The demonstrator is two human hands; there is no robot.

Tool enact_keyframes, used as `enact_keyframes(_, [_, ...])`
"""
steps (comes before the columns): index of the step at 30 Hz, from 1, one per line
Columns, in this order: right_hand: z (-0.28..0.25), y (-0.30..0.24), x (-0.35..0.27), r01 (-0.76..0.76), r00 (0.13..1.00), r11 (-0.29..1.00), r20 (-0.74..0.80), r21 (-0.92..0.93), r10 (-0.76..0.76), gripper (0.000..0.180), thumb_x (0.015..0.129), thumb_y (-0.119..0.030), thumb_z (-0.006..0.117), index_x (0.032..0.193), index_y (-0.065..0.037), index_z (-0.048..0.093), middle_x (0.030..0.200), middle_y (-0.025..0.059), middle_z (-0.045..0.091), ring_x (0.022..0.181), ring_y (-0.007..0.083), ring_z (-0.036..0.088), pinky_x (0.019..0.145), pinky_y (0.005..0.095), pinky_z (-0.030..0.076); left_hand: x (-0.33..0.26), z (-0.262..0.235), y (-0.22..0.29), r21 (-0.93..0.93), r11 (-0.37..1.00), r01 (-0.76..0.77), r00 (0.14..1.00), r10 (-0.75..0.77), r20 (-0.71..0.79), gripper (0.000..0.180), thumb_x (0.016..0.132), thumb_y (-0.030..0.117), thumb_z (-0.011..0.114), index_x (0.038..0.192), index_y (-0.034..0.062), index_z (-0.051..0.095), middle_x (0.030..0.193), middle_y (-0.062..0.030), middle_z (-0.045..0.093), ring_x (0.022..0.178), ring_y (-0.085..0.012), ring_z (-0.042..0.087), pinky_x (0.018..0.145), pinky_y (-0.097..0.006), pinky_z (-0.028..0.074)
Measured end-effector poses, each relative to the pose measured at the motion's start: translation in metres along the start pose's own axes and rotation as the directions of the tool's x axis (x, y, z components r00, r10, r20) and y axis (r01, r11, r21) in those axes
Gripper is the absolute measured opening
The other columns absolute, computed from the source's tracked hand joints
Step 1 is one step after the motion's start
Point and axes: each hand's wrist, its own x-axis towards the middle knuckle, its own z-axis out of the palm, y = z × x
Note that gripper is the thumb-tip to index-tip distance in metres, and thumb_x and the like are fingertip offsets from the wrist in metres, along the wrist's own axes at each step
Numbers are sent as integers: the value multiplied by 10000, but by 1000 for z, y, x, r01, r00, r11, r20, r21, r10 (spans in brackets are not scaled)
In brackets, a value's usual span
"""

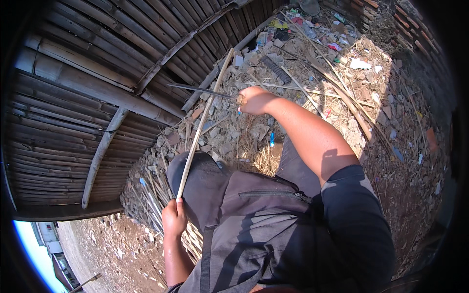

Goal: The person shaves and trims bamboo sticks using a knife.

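My left hand (174, 218) is closed around the lower end of a long pale bamboo strip (196, 138), its thumb lying along the strip. The strip slants up and away past my knee, its far end in front of the bamboo wall. In my right hand (257, 100) is a knife (202, 91), gripped by its handle, which the fist mostly hides. Its long dark blade points left and crosses the strip's upper part. Whether the edge touches the strip or has entered it, I cannot tell.
A bamboo-slat wall (63, 122) with thick poles rises at the left. Rubble (224, 129) and scattered litter cover the ground ahead. Long bamboo pieces (354, 108) lie at the right, and several cut strips (155, 207) are bundled beside my left leg. A brick wall (413, 29) stands at the far right.
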Motion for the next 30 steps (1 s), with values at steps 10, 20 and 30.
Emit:
enact_keyframes(10, [11,-35,-14,267,964,940,63,-211,-260,250,771,-227,647,981,-95,674,964,176,702,965,379,677,804,485,528,-8,28,-41,-286,957,-42,991,5,-131,350,1030,240,539,801,-24,546,572,-108,517,512,-177,476,509,-362,384])
enact_keyframes(20, [16,-72,-52,311,947,894,184,-322,-263,248,789,-194,670,1022,-115,704,1018,156,713,996,363,680,868,452,541,-12,-6,-2,-137,988,66,997,-62,36,422,1032,306,548,765,-18,498,589,-163,529,516,-266,491,533,-401,411])
enact_keyframes(30, [-6,-6,-16,-66,997,992,27,-105,70,329,796,-139,618,1101,-59,710,1074,207,706,992,351,691,883,438,536,-4,0,-8,-36,997,-66,997,67,39,405,1022,309,540,768,-4,516,606,-219,556,583,-442,564,558,-483,429])
